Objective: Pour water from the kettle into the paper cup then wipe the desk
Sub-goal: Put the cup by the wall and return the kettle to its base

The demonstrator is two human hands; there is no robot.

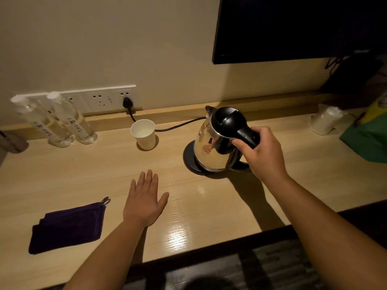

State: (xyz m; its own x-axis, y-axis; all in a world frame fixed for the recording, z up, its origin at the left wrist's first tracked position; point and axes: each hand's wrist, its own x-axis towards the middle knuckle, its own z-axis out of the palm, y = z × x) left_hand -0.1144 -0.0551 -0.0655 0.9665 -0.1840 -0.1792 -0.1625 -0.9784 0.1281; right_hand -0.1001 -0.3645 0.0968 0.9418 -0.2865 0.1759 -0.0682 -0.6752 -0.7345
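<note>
Right, head view: right hand (265, 152) clamped on the electric kettle (217, 141) handle, centre-right, on its base (189, 159). Left hand (144, 198) flat, fingers spread, holding nothing. Paper cup (143, 131) sits upper-centre; a fast tilt could spill onto the desk (199, 206).

The right hand (261, 151) grips the handle of the kettle (215, 143), which sits on its base (189, 160) on the desk (199, 201); left of the grip and slightly farther back stands the paper cup (143, 131), well apart from the kettle. Nearer than the grip and to its left, the left hand (144, 199) lies flat on the desk; farther left of it lies the cloth (67, 225); two bottles (60, 122) stand far left by the wall.
</note>
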